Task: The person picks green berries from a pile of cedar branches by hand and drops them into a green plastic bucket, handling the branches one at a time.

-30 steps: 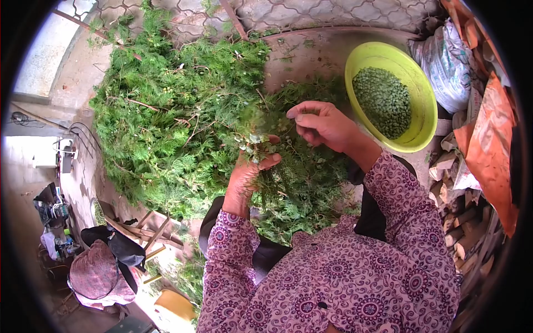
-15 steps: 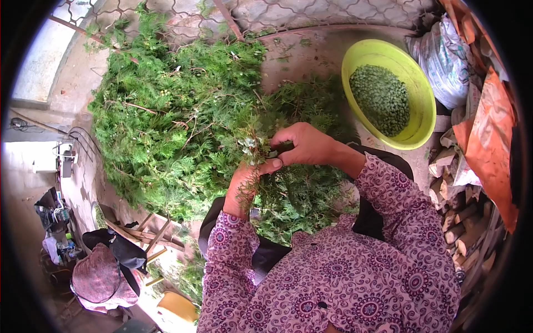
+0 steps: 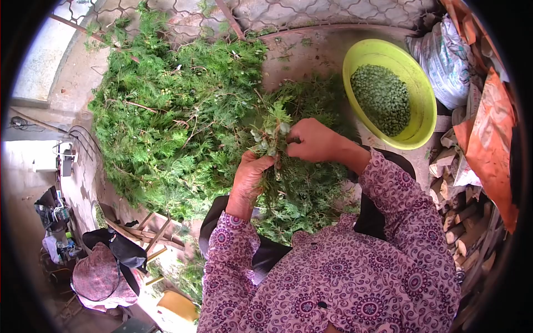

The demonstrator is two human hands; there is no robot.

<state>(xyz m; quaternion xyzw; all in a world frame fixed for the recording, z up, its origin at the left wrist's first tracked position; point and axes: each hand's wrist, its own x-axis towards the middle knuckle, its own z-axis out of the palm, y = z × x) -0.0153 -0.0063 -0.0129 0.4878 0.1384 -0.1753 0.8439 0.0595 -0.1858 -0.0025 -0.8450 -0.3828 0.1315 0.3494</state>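
My left hand (image 3: 248, 180) is closed around the stems of a green sprig (image 3: 272, 132) with pale, round green cones near its top. On the sprig's right side my right hand (image 3: 313, 140) has its fingers curled in; whatever they pinch is too small to make out. A large pile of feathery green branches (image 3: 172, 127) spreads on the ground ahead and to the left, and darker branches lie under my hands. At the upper right, a yellow-green basin (image 3: 425, 94) holds a heap of small green cones (image 3: 380, 100).
White woven sacks (image 3: 444, 64), an orange sheet (image 3: 488, 150) and stacked firewood (image 3: 469, 230) line the right side. A metal lattice (image 3: 333, 14) crosses the top. At the lower left are a person in a patterned hat (image 3: 95, 273), a wooden frame (image 3: 158, 236) and a yellow container (image 3: 177, 306).
The sprig stands more upright and slightly further right. My right hand has moved a little right, its fingers now curled tighter, and my left thumb has drawn away from it.
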